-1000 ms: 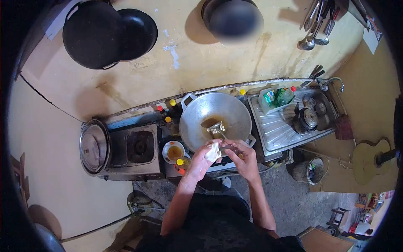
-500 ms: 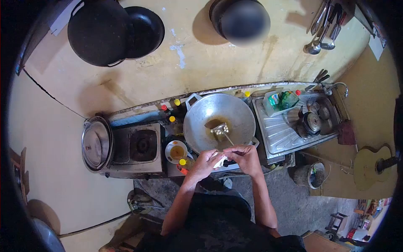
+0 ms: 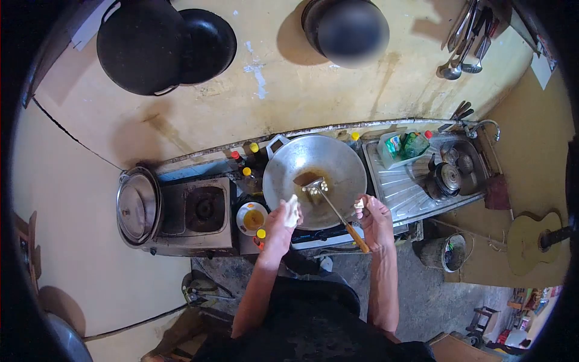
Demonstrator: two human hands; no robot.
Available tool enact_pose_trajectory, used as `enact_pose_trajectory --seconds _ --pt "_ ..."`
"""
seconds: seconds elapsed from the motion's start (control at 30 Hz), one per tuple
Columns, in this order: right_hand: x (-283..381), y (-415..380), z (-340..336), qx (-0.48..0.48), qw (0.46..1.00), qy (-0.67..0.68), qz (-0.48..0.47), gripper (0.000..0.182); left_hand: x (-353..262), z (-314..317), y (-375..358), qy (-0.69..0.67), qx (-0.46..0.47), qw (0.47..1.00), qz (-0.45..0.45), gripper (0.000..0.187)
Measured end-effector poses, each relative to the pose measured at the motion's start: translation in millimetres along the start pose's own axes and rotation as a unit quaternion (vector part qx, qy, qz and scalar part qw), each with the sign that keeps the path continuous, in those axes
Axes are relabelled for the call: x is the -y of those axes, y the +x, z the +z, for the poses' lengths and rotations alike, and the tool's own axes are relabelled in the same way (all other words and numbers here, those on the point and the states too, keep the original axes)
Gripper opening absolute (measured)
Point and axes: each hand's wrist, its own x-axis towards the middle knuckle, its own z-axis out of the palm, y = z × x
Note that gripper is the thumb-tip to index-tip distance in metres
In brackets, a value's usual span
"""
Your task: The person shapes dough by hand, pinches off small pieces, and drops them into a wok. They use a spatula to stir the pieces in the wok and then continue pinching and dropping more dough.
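Observation:
My left hand (image 3: pixel 278 229) is closed around a soft white lump (image 3: pixel 294 213) that looks like dough, held over the near left rim of a large metal wok (image 3: pixel 344 157). Beyond the wok's near right rim, my right hand (image 3: pixel 377 223) pinches a small white piece (image 3: pixel 360 204) between its fingertips. Inside the wok a spatula (image 3: pixel 357 237) rests with its wooden handle sticking out towards me, below my right hand and not gripped. Several small white pieces (image 3: pixel 315 186) lie on the spatula's blade, in a little brownish oil.
Left of the wok are a bowl of orange-brown liquid (image 3: pixel 254 218), yellow-capped bottles (image 3: pixel 248 172) and a second stove (image 3: pixel 205 208). A steel sink (image 3: pixel 398 193) on the right holds a kettle (image 3: pixel 447 177). A bucket (image 3: pixel 452 252) and a guitar (image 3: pixel 531 244) stand to the right.
My hands have moved apart from where they met over the wok's near edge. The lump stays in my left hand; a small piece is now in my right, and the spatula handle is uncovered.

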Motion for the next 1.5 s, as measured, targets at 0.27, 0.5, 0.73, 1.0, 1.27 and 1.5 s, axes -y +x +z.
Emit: enact_pose_trajectory --seconds 0.27,0.5,0.73,1.0,1.27,1.5 --pt "-43.6 -54.5 59.7 0.186 0.888 -0.415 -0.07 0.031 -12.2 38.0 -1.0 -0.256 0.064 0.964 -0.017 0.06" --pt "-59.2 -66.7 76.9 0.177 0.696 -0.641 -0.271 0.075 -11.1 51.4 -4.9 -0.276 0.032 0.96 0.023 0.065" --pt "-60.8 -65.7 68.2 0.198 0.684 -0.647 -0.273 0.078 -7.3 36.8 -0.6 -0.35 0.085 0.933 0.027 0.065" --pt "-61.9 -64.8 72.3 0.234 0.714 -0.607 -0.26 0.079 -5.5 35.9 0.9 -0.367 0.084 0.926 0.028 0.069" --pt "-64.8 -64.2 74.6 0.25 0.712 -0.604 -0.257 0.078 0.7 27.2 10.6 -0.388 0.147 0.909 0.033 0.07" --pt "-63.1 -58.6 85.5 0.252 0.695 -0.611 -0.283 0.075 1.1 31.9 -0.4 -0.387 0.136 0.912 0.007 0.07"
